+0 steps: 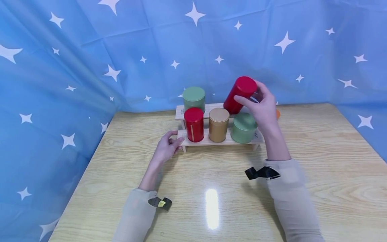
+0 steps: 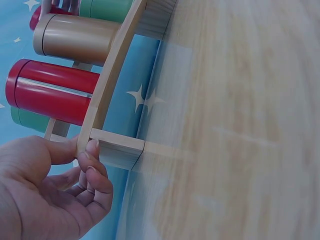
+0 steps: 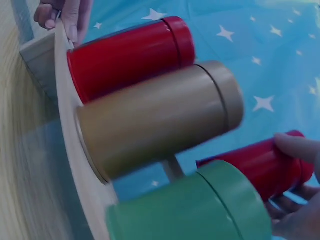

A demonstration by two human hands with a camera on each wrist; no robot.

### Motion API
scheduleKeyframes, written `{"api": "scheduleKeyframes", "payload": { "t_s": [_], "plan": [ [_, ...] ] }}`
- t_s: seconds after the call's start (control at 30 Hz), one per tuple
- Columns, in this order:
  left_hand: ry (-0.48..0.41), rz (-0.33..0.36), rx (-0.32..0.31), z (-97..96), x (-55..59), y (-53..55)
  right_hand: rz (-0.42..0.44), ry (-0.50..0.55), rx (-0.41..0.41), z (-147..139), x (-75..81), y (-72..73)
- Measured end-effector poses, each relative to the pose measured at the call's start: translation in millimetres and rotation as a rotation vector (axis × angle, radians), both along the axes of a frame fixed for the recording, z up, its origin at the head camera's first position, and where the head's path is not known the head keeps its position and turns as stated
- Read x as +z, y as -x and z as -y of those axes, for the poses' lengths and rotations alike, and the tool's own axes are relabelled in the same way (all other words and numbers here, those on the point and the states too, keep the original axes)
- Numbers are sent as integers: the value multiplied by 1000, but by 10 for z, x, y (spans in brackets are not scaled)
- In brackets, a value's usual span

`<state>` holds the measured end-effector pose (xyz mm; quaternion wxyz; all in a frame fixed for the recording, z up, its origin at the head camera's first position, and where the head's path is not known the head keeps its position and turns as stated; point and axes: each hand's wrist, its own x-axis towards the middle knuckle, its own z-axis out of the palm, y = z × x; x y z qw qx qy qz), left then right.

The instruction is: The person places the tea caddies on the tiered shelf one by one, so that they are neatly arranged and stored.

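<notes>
My right hand [image 1: 262, 106] grips a red canister [image 1: 239, 94] near its lid, thumb on the near side. That canister is tilted over the right part of the wooden rack's [image 1: 216, 142] back tier; whether its base touches the shelf I cannot tell. With thumb and fingers my left hand [image 2: 55, 185] pinches the left end of the front tier. Along this tier stand a second red canister [image 1: 194, 125], a gold canister [image 1: 218, 125] and a short green canister [image 1: 243, 128]. Another green canister [image 1: 194, 98] stands on the back tier's left, its lower part hidden.
A light wood-grain table [image 1: 211, 188] bears the rack. Behind and to the left hangs a blue cloth [image 1: 169, 47] with white stars. An orange object [image 1: 277, 114], mostly hidden, shows beyond my right hand.
</notes>
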<state>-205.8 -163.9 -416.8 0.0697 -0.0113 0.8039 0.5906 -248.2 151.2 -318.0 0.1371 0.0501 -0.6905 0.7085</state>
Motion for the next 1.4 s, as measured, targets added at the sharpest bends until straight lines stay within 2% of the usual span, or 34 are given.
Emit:
{"api": "scheduleKeyframes", "payload": {
  "t_s": [0.23,0.4,0.67,0.9,1.07,1.4],
  "plan": [
    [-9,4,-1,-4,3,9,27,-81,50,140,-79,89],
    [-10,0,-7,5,-11,8,40,-189,61,192,-127,141],
    [-1,-1,-2,14,3,-1,-4,-309,118,238,-145,162],
    [-15,3,-7,-3,5,-11,40,-493,148,287,-138,157],
    [-19,1,-11,-4,-5,-7,62,-516,182,300,-154,159],
    [-7,12,11,-12,3,3,29,-589,224,276,-147,147]
  ]
}}
